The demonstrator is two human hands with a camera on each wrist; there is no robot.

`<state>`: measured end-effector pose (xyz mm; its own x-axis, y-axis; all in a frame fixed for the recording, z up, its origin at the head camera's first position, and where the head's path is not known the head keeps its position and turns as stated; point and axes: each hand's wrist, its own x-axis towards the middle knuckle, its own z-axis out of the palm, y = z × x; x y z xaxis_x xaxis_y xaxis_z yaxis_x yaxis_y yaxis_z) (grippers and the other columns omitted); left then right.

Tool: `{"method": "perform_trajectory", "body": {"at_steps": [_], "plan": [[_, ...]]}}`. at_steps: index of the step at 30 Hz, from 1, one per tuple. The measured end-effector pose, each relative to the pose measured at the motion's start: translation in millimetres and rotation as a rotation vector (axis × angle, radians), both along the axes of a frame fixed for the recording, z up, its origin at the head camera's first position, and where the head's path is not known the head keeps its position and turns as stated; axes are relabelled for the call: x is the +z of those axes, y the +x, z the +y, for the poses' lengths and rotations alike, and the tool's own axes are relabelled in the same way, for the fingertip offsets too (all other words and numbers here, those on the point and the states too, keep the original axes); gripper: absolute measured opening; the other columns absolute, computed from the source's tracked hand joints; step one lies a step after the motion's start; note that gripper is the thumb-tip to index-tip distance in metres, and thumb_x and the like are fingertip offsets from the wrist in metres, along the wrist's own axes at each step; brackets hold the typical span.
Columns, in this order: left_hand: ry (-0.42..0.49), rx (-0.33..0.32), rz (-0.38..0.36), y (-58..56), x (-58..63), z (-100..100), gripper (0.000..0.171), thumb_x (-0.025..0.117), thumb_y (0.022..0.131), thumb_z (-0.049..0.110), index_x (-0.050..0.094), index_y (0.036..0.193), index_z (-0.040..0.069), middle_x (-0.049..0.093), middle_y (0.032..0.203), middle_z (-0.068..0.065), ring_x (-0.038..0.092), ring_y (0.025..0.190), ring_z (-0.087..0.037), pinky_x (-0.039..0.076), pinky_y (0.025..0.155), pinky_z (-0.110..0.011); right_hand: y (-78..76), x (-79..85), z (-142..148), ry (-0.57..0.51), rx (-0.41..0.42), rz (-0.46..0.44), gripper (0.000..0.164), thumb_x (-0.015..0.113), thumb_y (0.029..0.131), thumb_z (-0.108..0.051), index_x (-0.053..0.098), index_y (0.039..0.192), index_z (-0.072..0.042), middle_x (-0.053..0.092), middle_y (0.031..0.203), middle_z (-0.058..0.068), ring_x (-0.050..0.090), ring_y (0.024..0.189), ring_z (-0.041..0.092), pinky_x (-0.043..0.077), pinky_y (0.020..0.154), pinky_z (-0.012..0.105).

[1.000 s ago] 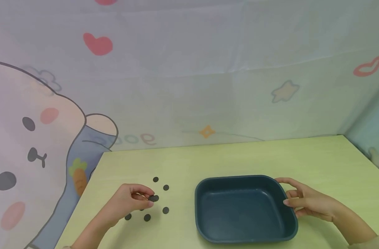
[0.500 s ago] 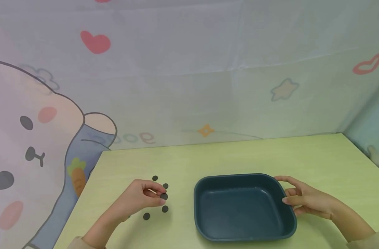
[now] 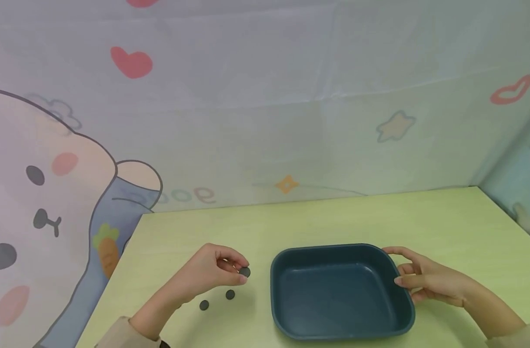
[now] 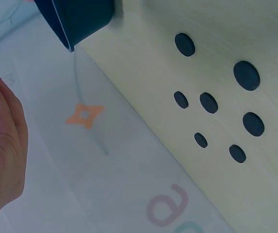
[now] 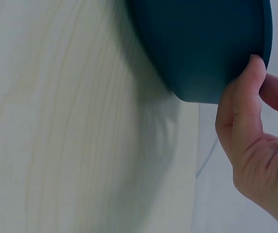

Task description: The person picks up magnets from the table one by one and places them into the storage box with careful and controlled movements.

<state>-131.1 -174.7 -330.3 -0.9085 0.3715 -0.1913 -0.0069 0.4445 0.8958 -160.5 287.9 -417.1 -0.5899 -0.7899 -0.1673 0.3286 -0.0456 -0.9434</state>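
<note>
My left hand (image 3: 214, 267) pinches a small black disc (image 3: 245, 272) between thumb and fingertips, above the table left of the tray. In the left wrist view, that left hand (image 4: 5, 131) is at the left edge with only a sliver of the disc showing. More black discs (image 4: 247, 75) lie flat and spread out on the table, several of them behind the hand in the head view. A dark blue rectangular tray (image 3: 338, 304) with rounded corners stands beside them. Its right wall is gripped by my right hand (image 3: 434, 280), thumb over the rim (image 5: 269, 34) and fingers outside.
The pale yellow-green table (image 3: 256, 227) reaches back to a cloth backdrop (image 3: 247, 121) printed with a cartoon animal, hearts and stars. Another cloth panel (image 3: 521, 164) hangs along the right side.
My left hand has moved right, toward the tray, carrying the pinched disc away from the others. The right hand and the tray stay in place.
</note>
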Motion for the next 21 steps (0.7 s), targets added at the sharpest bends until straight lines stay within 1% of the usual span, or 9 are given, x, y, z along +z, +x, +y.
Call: {"method": "perform_trajectory", "body": {"at_steps": [4,7,15,17,21], "plan": [[0.004,-0.033,0.019,-2.5,2.3,9,0.024,0.078,0.074,0.012,0.070,0.095,0.006,0.065,0.083,-0.003,0.061,0.076,-0.018,0.050,0.069,-0.031,0.0,1.7,0,0.011,0.003,0.003,0.056,0.038,0.097,0.006,0.027,0.139,-0.029,0.058,0.099,0.004,0.062,0.081,0.014,0.054,0.075,0.034],[-0.001,-0.049,0.022,-3.6,2.7,16,0.024,0.079,0.074,0.014,0.070,0.095,0.007,0.065,0.086,-0.003,0.062,0.078,-0.017,0.050,0.071,-0.032,0.2,1.6,0,0.011,0.003,-0.001,0.056,0.037,0.097,0.006,0.027,0.139,-0.030,0.058,0.098,0.003,0.062,0.081,0.014,0.054,0.075,0.034],[-0.029,-0.068,0.030,-7.3,1.4,30,0.026,0.078,0.074,0.016,0.071,0.097,0.009,0.064,0.090,-0.002,0.063,0.081,-0.017,0.049,0.074,-0.033,1.5,-0.4,0,0.004,-0.004,-0.007,0.056,0.037,0.097,0.006,0.027,0.139,-0.030,0.059,0.100,0.006,0.062,0.081,0.016,0.054,0.076,0.036],[-0.025,-0.074,0.030,-8.3,0.9,33,0.026,0.078,0.074,0.016,0.071,0.098,0.008,0.064,0.090,-0.002,0.063,0.082,-0.017,0.050,0.074,-0.033,1.7,-0.5,0,-0.009,-0.003,-0.006,0.056,0.037,0.097,0.006,0.027,0.139,-0.029,0.059,0.101,0.007,0.062,0.082,0.017,0.054,0.076,0.037],[-0.010,-0.097,0.035,-10.8,0.3,38,0.028,0.078,0.075,0.016,0.071,0.100,0.008,0.065,0.092,-0.001,0.064,0.083,-0.016,0.050,0.074,-0.032,0.8,-0.5,1,0.003,-0.011,0.000,0.056,0.038,0.097,0.005,0.026,0.139,-0.029,0.059,0.099,0.006,0.062,0.081,0.016,0.054,0.075,0.037]]}}
